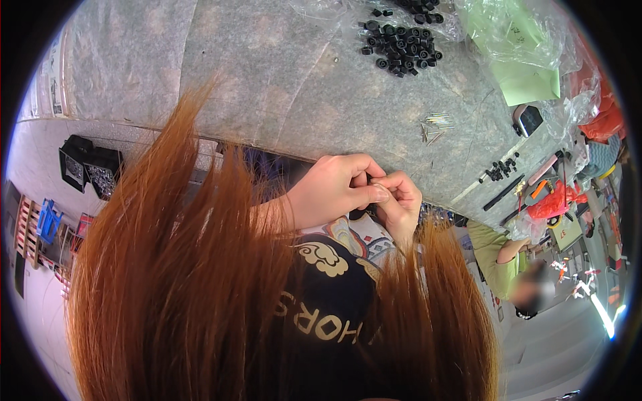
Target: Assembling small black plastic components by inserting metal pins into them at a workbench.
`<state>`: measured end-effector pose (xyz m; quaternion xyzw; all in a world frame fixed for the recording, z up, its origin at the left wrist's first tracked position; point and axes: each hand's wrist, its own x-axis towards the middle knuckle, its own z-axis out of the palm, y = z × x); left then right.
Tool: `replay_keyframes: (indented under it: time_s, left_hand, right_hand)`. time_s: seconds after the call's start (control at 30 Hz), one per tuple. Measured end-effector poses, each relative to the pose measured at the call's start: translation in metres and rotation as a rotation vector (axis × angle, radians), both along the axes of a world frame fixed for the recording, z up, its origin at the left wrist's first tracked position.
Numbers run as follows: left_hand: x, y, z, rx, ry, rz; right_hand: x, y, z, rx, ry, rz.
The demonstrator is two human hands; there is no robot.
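My left hand [334, 188] and my right hand [400, 204] are pressed together just below the near edge of the grey felt-covered table [267, 80]. Their fingertips pinch a small dark part [370, 194] between them; most of it is hidden by the fingers. Long reddish hair [174, 281] hangs in front of the camera and covers my forearms. A heap of small black ring-shaped parts [401, 47] lies on the table far from my hands. A few thin metal pins [436, 127] lie between that heap and my hands.
Clear plastic bags [515, 33] and a light green sheet [528, 80] sit at the table's right. More black parts [500, 168], a dark rod [503, 192] and tools lie at the right edge. Another person in a green top [498, 257] sits lower right.
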<state>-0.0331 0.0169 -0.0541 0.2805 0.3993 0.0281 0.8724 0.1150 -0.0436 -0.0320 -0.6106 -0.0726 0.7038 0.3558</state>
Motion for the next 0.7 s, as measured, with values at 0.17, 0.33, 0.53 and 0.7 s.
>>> replay_keyframes:
  time_s: [0.17, 0.33, 0.53, 0.7]
  left_hand:
    - [0.002, 0.000, -0.004, 0.034, -0.012, 0.014]
    - [0.001, -0.001, -0.003, 0.055, -0.022, 0.032]
    - [-0.003, -0.009, -0.002, 0.118, -0.025, 0.076]
    - [-0.014, -0.015, 0.008, 0.304, 0.005, 0.214]
  right_hand:
    - [0.000, 0.000, -0.001, -0.001, -0.019, -0.026]
    - [-0.001, -0.004, -0.004, 0.031, -0.030, -0.010]
    - [0.001, -0.007, -0.008, 0.043, 0.011, -0.038]
    - [0.009, -0.019, 0.001, 0.191, 0.240, -0.225]
